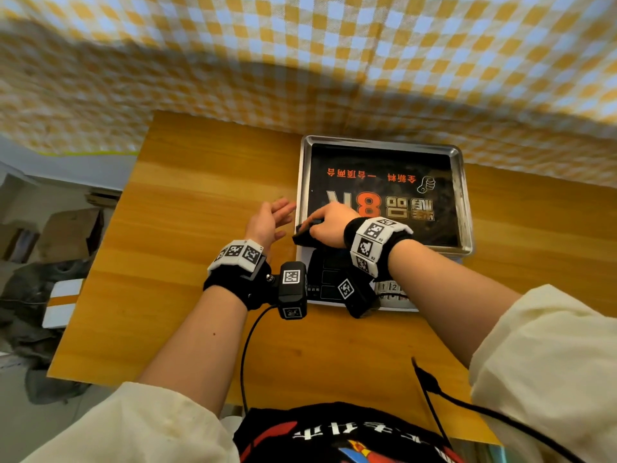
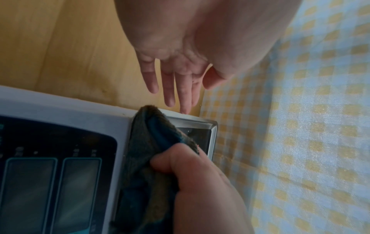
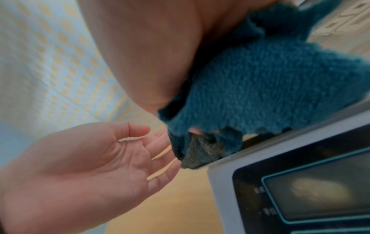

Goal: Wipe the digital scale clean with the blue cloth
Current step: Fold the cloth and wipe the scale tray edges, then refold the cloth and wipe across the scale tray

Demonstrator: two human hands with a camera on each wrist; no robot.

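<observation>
Scale (image 1: 334, 279): white body with a dark display panel, set on the wooden surface (image 1: 200, 228), display end toward the person. Pan (image 1: 465, 195): steel tray with a raised rim, seated on top of the scale, its floor covered by a black sheet printed in orange and pale characters. Cloth (image 1: 302, 237): blue, fleecy, bunched, lying at the near left corner of the pan where the rim meets the white body; one grey-brown corner of it hangs over the scale's left edge, plain in the right wrist view (image 3: 200, 156). Right hand (image 1: 330, 228): fingers curled round the cloth, gripping it and holding it down on that corner; the thumb shows pressed into the folds in the left wrist view (image 2: 170, 159). Left hand (image 1: 267, 222): released, holding nothing, palm turned toward the scale, fingers straight and slightly spread, just beside the scale's left side; in the left wrist view a fingertip (image 2: 185, 110) lies at the pan's rim, though contact cannot be told. Backdrop: checked fabric (image 1: 300, 45) in yellow, blue and white, hanging behind the surface.
</observation>
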